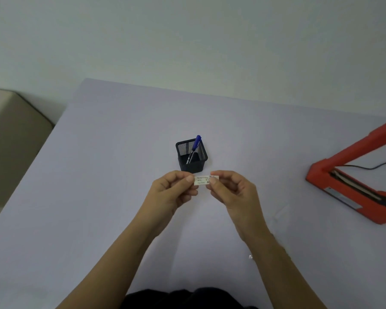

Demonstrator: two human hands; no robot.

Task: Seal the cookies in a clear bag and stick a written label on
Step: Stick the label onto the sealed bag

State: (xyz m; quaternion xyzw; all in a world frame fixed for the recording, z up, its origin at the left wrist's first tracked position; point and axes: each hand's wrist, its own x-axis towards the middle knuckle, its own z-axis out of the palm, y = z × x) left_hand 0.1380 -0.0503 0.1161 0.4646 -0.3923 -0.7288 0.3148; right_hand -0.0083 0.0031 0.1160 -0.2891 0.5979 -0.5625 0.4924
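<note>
Holding: the label (202, 180) is pinched at both short ends, above the desk (103, 175) and just in front of the mesh pen pot (191, 156)
Left hand (172, 192): fingers clamped on the label's left end
Right hand (230, 190): fingers (213, 180) clamped on its right end, thumb over the corner; perhaps starting to peel the backing
Long axis: runs left to right between the hands, written face up
Nearer hand: neither; each holds one end
Bag and cookies: not in view; sealer (352, 186) well apart to the right
</note>
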